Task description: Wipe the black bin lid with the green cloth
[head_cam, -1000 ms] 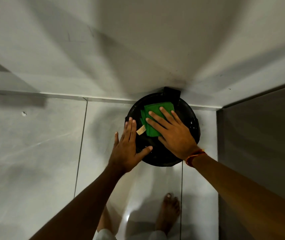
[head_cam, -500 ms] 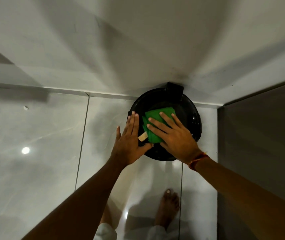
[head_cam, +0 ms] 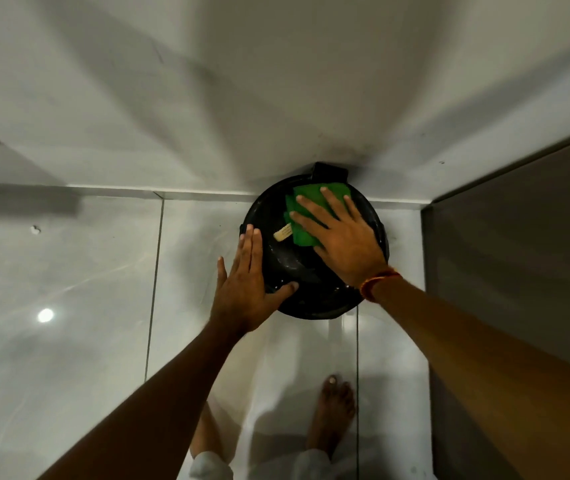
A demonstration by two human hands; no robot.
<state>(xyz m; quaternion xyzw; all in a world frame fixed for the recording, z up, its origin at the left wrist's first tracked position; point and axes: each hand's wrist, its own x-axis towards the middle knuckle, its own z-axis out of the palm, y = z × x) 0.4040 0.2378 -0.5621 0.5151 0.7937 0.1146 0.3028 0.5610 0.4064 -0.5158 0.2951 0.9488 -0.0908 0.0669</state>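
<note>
The black bin lid (head_cam: 311, 268) is seen from above, round and closed on its bin, which is set on the tiled floor (head_cam: 69, 271) tight against the wall (head_cam: 276, 81), with a hinge block (head_cam: 330, 171) at its far edge. The green cloth (head_cam: 306, 209), folded, is spread on the far half of the lid, its pale tag (head_cam: 283, 233) trailing off the left side. The cloth is pinned flat under the right hand (head_cam: 340, 233), whose fingers are splayed wide over it, presumably so that pressure is spread across the whole pad while it is rubbed. The left hand (head_cam: 245, 289) is laid open and flat against the lid's left rim, the thumb resting on the lid's near edge, apparently so the bin is steadied and kept from sliding. Nothing is gripped by either hand; both are pressed down. The near half of the lid lies bare between the two hands. A bare foot (head_cam: 334, 410) is visible below on the floor
</note>
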